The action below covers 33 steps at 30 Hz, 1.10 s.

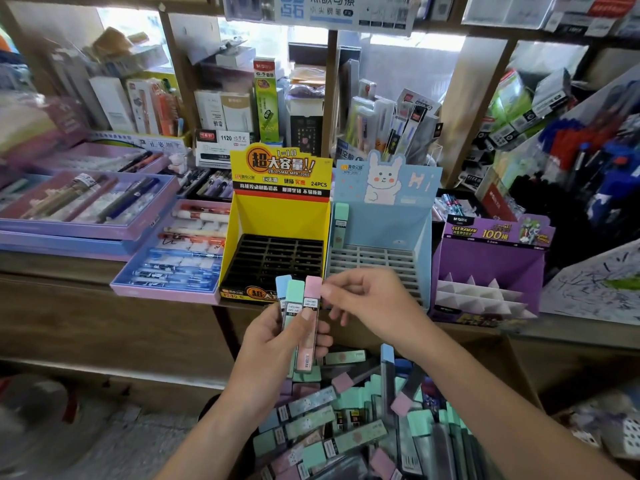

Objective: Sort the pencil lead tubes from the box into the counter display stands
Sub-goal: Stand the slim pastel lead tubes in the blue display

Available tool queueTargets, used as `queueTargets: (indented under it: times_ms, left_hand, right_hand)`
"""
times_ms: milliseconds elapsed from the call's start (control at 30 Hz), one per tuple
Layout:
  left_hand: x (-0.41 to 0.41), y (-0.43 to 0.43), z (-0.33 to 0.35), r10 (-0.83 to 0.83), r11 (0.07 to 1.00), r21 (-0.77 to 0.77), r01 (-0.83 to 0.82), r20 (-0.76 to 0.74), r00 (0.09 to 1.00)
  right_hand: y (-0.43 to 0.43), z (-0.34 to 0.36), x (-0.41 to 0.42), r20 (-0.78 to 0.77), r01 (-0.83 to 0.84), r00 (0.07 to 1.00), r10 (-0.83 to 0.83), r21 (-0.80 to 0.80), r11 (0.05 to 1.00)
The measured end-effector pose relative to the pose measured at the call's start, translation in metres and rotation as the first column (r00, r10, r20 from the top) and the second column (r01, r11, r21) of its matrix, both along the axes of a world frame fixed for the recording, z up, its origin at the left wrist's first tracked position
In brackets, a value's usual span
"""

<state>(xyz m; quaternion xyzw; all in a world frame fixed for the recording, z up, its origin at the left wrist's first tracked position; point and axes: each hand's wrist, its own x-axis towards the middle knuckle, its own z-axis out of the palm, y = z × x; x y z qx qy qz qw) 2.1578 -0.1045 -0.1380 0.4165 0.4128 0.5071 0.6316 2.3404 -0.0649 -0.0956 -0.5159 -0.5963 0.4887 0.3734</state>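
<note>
Along the desk's (pixel 69 263) front edge, the yellow stand's (pixel 277 216) black plastic grid is showing open slots. Just before it, the left hand (pixel 277 344) is holding three flat pastel lead tubes (pixel 294 306) fanned upright, fingers (pixel 320 336) clamped round them. The right hand's (pixel 367 299) fingers (pixel 327 291) are pinching the pink tube's (pixel 310 327) cap. One green tube (pixel 341 225) is standing in the blue stand's (pixel 388 216) back-left corner

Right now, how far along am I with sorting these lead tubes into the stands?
Barely started. Done: one green-capped tube stands in the blue stand. In hand: the left hand holds three tubes; the right hand pinches the pink-capped tube. Left: the yellow stand and purple stand look empty; a pile of tubes waits below.
</note>
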Motion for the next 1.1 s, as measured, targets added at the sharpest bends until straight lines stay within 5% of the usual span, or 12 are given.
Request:
queueTargets:
  times_ms: [533,667,900,1100]
  left_hand:
    - [0.000,-0.001,-0.004,-0.018,0.998,0.064,0.022,-0.059,0.998]
    - [-0.001,0.001,-0.007,0.018,1.000,-0.022,-0.017,0.050,0.999]
    - [-0.005,0.001,-0.007,0.012,0.999,0.038,-0.007,-0.127,0.992]
    - [-0.006,0.003,-0.006,0.030,0.998,-0.044,-0.034,-0.093,0.995]
  right_hand:
    - [-0.003,0.007,0.016,-0.197,0.077,0.976,-0.092,-0.080,0.994]
    - [0.003,0.017,0.032,-0.186,0.190,0.964,-0.190,-0.016,0.982]
    - [0.018,0.031,0.052,-0.026,0.326,0.945,-0.327,0.199,0.924]
    - [0.037,0.038,0.053,0.065,0.381,0.901,-0.429,0.356,0.853]
